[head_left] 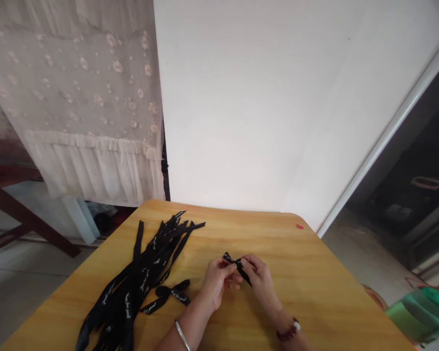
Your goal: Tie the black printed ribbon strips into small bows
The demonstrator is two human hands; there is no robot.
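A short black ribbon (244, 275) with white lettering is pinched between both my hands above the wooden table, folded into what looks like a bow. My left hand (219, 282) grips its left side between thumb and fingers. On the other side, my right hand (258, 274) pinches the ribbon near its middle, and a tail hangs below. To the left of my left hand lies a looped black ribbon bow (171, 294) with white writing. Beyond it, a long heap of black printed ribbons (142, 278) stretches along the table's left side.
The wooden table (314, 292) stands against a white wall panel (256, 107). A small red item (299, 226) rests near its far right corner. A lace curtain (95, 97) hangs at the left, near a dark wooden stool (25, 219). A green container (420, 312) stands at lower right.
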